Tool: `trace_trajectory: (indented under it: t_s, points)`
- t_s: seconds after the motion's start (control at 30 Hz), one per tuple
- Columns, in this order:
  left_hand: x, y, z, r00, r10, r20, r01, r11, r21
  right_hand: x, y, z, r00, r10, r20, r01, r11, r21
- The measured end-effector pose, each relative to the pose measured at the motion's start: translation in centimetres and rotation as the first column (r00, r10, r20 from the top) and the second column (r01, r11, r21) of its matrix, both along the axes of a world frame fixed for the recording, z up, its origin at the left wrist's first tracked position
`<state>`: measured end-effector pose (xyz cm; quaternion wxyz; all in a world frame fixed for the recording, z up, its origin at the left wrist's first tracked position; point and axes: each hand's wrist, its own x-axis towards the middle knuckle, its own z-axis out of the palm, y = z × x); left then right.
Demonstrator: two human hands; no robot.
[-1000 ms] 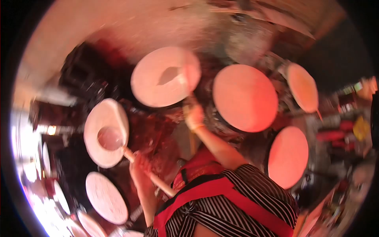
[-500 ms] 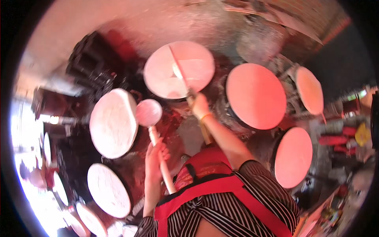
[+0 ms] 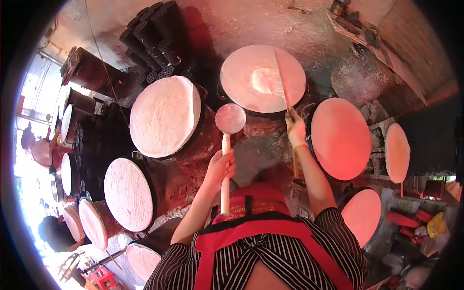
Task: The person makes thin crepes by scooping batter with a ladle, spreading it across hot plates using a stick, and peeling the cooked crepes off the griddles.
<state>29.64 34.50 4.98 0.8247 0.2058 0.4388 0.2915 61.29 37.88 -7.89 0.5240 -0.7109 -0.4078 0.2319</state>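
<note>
My left hand is wrapped round the pale wooden handle of a ladle, its round bowl pointing away from me. In my right hand is a long thin spatula, with its handle end running back below the wrist. The spatula's blade lies across the far round griddle, which is coated with a thin pale layer. Beside the blade, near the griddle's middle, sits a brighter wet patch of batter. The ladle's bowl is in front of that griddle, apart from it.
Pale-covered round griddles stand at left, lower left and right, with several more farther out. Black honeycomb coal briquettes are stacked at the back wall. Another person is at far left, near a red stool.
The view has swung left, so the scene sits farther right. The spatula has shifted from the griddle's middle to the right of the batter patch. Both hands keep their holds.
</note>
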Motion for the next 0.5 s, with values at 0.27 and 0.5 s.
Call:
trace_trajectory:
  t_s: [0.27, 0.5]
  points:
    - [6.0, 12.0, -6.8, 0.978, -0.005, -0.211, 0.065, 0.958, 0.280, -2.5, -11.6, 1.0, 0.958, 0.144, -0.248, -0.145, 0.989, 0.014]
    - [15.2, 14.3, -9.3, 0.915, 0.057, -0.400, 0.038, 0.974, 0.225, -6.7, -8.7, 0.7, 0.568, -0.057, -0.821, -0.232, 0.946, -0.226]
